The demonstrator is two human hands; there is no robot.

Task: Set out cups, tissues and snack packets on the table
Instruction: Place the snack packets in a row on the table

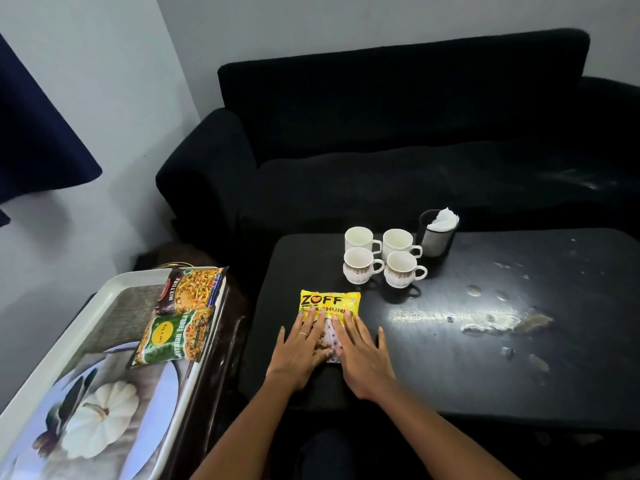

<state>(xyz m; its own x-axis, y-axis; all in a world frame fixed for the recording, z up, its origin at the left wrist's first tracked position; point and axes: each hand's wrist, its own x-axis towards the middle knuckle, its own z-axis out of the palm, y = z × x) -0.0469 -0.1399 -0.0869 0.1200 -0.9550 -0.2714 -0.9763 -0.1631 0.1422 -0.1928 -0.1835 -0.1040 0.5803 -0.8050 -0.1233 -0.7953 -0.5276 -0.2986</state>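
Note:
A yellow snack packet [329,301] lies flat on the black table [485,358], near its left front. My left hand [301,351] and my right hand [360,355] both rest flat on the packet's near half, fingers spread, pressing it down. Behind it stand several white cups [382,258] in a tight cluster. A black mesh holder with white tissues [437,233] stands just right of the cups. Two more snack packets, a maroon one [190,289] and a green one [169,337], lie on a white tray [114,393] at the left.
The tray has a pumpkin picture and sits on a dark brown stand beside the table. A black sofa [415,133] runs behind the table. The table's right half shows pale stains and glare.

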